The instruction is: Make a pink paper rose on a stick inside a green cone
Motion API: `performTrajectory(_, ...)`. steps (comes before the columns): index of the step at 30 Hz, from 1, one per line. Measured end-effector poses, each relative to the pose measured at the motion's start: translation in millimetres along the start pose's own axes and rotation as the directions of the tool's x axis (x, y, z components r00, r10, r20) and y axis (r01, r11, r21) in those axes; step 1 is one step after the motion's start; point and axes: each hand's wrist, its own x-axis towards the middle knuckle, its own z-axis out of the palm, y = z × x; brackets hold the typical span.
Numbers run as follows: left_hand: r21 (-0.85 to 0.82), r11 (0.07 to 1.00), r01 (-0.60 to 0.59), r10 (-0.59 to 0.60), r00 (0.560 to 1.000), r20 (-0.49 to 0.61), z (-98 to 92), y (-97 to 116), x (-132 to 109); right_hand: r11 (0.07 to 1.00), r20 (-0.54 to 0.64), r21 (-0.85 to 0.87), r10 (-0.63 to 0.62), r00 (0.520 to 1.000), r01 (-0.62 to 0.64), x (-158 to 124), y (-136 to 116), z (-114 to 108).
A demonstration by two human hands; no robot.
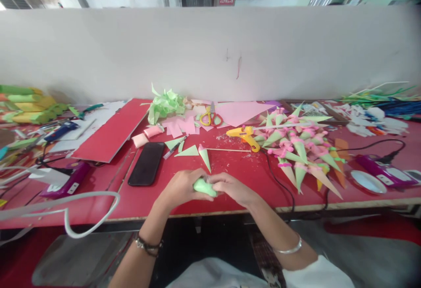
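Observation:
Between my two hands, just above the table's front edge, is a soft light green lump (204, 186) that looks like modelling clay in a packet. My left hand (182, 187) curls its fingers round one side of it. On the other side my right hand (232, 188) pinches it with thumb and fingers. Directly beyond lies a small green paper cone (205, 158) with a pink top. Beside that cone are a green paper triangle (188, 152) and a craft knife or pen (174, 147). A yellow glue gun (245, 136) rests farther back.
Left are a black phone (146, 164), two pink packets (147, 135) and a red board (110, 132). Scissors (211, 117) and green paper scraps (167, 106) lie behind. Many paper cones (299, 147) are heaped right, near a purple power strip (383, 170). A white tube (94, 196) loops over the front edge.

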Motion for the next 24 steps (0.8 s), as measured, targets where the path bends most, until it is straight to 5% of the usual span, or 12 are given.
performTrajectory(4, -0.072, 0.996, 0.058, -0.062, 0.997, -0.050, 4.9, 3.0, 2.7, 0.831, -0.218, 0.556, 0.112, 0.970, 0.029, 2.6, 6.8, 8.6)
performTrajectory(8, 0.012, 0.979, 0.203, -0.201, 0.976, -0.089, 2.7, -6.9, -7.7, 0.677, -0.277, 0.701, -0.033, 0.960, 0.225, 2.6, -4.4, -6.7)
performTrajectory(10, 0.064, 0.952, 0.299, -0.291, 0.949, -0.118, -1.1, -14.3, -14.1, 0.737, -0.395, 0.565, -0.151, 0.906, 0.369, 1.5, -10.4, -17.9)
performTrajectory(13, 0.074, 0.939, 0.337, -0.325, 0.935, -0.143, -6.9, -18.3, -16.4, 0.921, -0.409, 0.084, -0.316, 0.856, 0.380, -0.9, -15.7, -19.4)
performTrajectory(15, 0.036, 0.957, 0.288, -0.281, 0.950, -0.132, -9.2, -15.2, -13.0, 0.883, -0.302, -0.274, -0.456, 0.837, 0.382, -2.5, -17.0, -9.4)
performTrajectory(17, 0.002, 0.973, 0.233, -0.231, 0.966, -0.118, -9.9, -9.6, -8.6, 0.751, -0.127, -0.521, -0.539, 0.833, 0.407, -3.6, -16.6, 1.9)
performTrajectory(20, -0.022, 0.981, 0.192, -0.193, 0.976, -0.099, -9.6, -1.8, -5.5, 0.651, -0.092, -0.641, -0.591, 0.801, 0.407, -3.5, -13.8, 8.2)
performTrajectory(24, -0.093, 0.979, 0.179, -0.183, 0.982, -0.039, -9.3, 4.4, -7.5, 0.738, -0.290, -0.582, -0.580, 0.761, 0.341, -2.5, -10.8, -5.0)
